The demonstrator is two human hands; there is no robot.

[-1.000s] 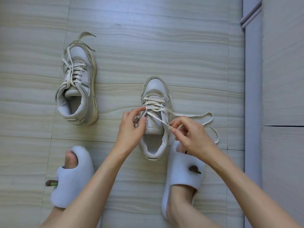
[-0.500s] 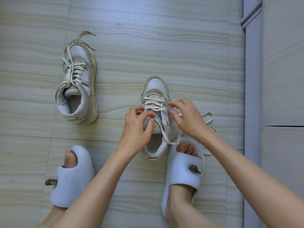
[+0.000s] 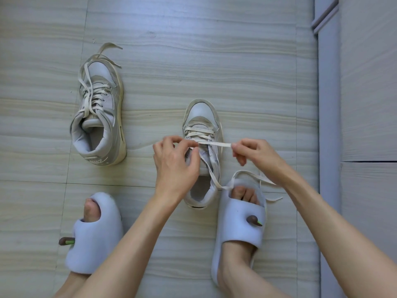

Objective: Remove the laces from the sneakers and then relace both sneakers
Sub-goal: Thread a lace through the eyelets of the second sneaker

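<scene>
Two grey-white sneakers stand on the floor. The left sneaker [image 3: 98, 117] is laced, with loose lace ends trailing past its toe. The right sneaker [image 3: 202, 134] sits between my hands, laced over its lower eyelets. My left hand [image 3: 175, 160] rests over the sneaker's tongue and pinches the lace at its left eyelets. My right hand [image 3: 253, 153] pinches the end of the cream lace [image 3: 214, 144], stretched flat across the sneaker. Another stretch of lace runs down over my right slipper.
My feet wear pale blue slippers, the left slipper [image 3: 94, 235] at lower left and the right slipper [image 3: 238, 224] just beside the right sneaker's heel. A grey door frame [image 3: 328, 125] and wall stand along the right. The floor is pale wood-grain tile.
My right hand has pulled the lace end out to the right across the sneaker, drawing it taut. My left hand has stayed over the tongue, shifting slightly upward.
</scene>
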